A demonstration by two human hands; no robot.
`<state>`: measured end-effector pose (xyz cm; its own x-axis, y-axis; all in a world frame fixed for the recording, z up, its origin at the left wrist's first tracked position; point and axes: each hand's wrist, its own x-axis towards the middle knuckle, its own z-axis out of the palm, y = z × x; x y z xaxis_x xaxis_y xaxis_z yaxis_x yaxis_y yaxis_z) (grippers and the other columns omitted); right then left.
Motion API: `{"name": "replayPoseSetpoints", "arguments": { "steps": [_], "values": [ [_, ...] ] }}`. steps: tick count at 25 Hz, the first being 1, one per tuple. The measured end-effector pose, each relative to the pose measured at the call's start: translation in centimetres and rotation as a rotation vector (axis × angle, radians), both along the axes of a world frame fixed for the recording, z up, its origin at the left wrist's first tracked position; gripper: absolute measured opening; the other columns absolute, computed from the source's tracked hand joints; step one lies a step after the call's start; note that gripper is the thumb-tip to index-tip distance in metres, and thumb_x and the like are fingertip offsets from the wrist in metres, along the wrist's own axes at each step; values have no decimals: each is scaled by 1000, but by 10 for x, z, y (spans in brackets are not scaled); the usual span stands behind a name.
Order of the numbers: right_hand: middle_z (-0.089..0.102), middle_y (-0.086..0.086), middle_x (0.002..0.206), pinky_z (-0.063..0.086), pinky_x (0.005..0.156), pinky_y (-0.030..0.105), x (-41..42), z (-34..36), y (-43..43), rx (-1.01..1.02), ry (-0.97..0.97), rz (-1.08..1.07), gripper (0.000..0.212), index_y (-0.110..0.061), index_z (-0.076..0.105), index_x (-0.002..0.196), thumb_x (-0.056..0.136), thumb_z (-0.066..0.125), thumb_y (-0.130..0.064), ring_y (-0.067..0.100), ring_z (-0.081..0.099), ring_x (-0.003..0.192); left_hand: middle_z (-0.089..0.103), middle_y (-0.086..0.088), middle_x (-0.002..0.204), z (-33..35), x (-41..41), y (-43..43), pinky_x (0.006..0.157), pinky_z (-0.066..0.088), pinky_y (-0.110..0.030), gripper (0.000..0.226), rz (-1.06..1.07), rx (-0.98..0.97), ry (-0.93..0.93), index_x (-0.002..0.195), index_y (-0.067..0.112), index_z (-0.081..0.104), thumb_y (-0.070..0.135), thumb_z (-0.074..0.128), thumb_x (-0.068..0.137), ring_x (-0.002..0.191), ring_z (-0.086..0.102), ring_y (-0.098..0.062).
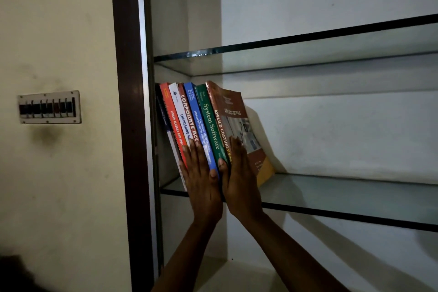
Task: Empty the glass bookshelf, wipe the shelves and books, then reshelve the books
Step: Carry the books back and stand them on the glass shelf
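Observation:
Several books (189,111) stand in a row at the left end of the middle glass shelf (343,199), leaning to the left against the cabinet side. Their spines face me: red, white, blue, a green one titled System Software (209,121) and a brown one titled Applied Costing (233,111) at the right end. My left hand (201,178) presses flat with straight fingers against the lower spines. Beside it, my right hand (239,180) lies flat against the brown book's spine and cover. Neither hand curls round a book.
The upper glass shelf (308,54) holds nothing. The dark wooden frame (129,125) of the cabinet stands just left of the books. A switch panel (49,107) is mounted on the cream wall further left. The cabinet floor (237,275) lies below.

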<state>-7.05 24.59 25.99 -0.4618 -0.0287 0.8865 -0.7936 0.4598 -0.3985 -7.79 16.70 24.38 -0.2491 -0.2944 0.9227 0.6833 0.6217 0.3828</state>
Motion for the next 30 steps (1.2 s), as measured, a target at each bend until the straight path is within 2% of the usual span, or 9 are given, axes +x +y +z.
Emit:
{"name": "replayPoseSetpoints", "arguments": {
  "steps": [4, 8, 10, 12, 16, 21, 23, 26, 30],
  "values": [
    [21, 4, 152, 46, 99, 44, 1, 6, 7, 35, -61, 89, 70, -20, 17, 148, 91, 28, -58, 15, 20, 141, 11, -2, 157, 1, 1, 1, 118, -5, -28, 63, 47, -53, -47, 148, 15, 16, 53, 10, 99, 147, 3, -19],
    [26, -1, 149, 49, 97, 42, 22, 12, 29, -33, -222, 281, 56, -31, 23, 141, 89, 43, -42, 10, 31, 135, -5, 13, 157, 2, 10, -13, 118, -2, -34, 69, -69, -109, -169, 150, 26, 6, 65, 11, 93, 145, -6, -9],
    [34, -8, 142, 51, 93, 30, 47, 9, 37, -97, -234, 297, 49, -34, 27, 136, 91, 47, -30, 6, 39, 128, -5, 29, 153, 4, 30, -26, 115, 12, -33, 70, -217, -124, -268, 146, 37, 7, 73, 15, 87, 143, -3, 1],
    [39, -16, 132, 47, 88, 11, 77, 0, 37, -111, -266, 261, 43, -35, 34, 132, 93, 50, -21, -1, 42, 122, 0, 37, 147, 1, 67, -34, 109, 17, -21, 71, -304, -160, -370, 142, 44, 10, 79, 18, 81, 140, 1, 10],
    [48, -22, 117, 35, 78, -5, 142, -24, 23, -82, -437, 286, 38, -43, 47, 110, 92, 53, -10, -5, 46, 111, 15, 28, 150, -36, 150, -69, 105, 14, -2, 67, -278, -183, -413, 139, 42, 25, 77, 30, 81, 137, 11, 15],
    [60, -22, 102, 41, 81, 4, 243, -84, -57, 12, -683, 510, 26, -29, 61, 104, 93, 51, -8, -18, 55, 89, 43, 21, 141, -135, 312, -179, 106, 32, -16, 43, -162, 140, -594, 130, 49, 45, 50, 53, 88, 130, 38, 5],
    [62, -23, 99, 44, 84, 12, 295, -121, -111, 68, -829, 614, 31, -36, 61, 95, 93, 51, -7, -11, 57, 90, 53, 10, 135, -178, 394, -227, 99, 37, -10, 29, -46, 322, -639, 119, 42, 59, 35, 58, 91, 119, 47, 10],
    [60, -21, 96, 44, 78, 8, 375, -171, -185, 226, -1018, 783, 26, -32, 59, 94, 94, 49, -8, -10, 56, 88, 60, -4, 122, -228, 519, -282, 83, 38, 1, 28, 142, 532, -753, 105, 28, 60, 4, 53, 91, 96, 53, 22],
    [61, -9, 95, 42, 69, 4, 490, -223, -285, 520, -1174, 1048, 21, -21, 59, 102, 96, 45, -6, -15, 56, 76, 61, -9, 112, -283, 696, -324, 73, 40, 3, 26, 429, 796, -849, 103, 18, 60, -4, 53, 90, 93, 58, 8]
  ]
}}
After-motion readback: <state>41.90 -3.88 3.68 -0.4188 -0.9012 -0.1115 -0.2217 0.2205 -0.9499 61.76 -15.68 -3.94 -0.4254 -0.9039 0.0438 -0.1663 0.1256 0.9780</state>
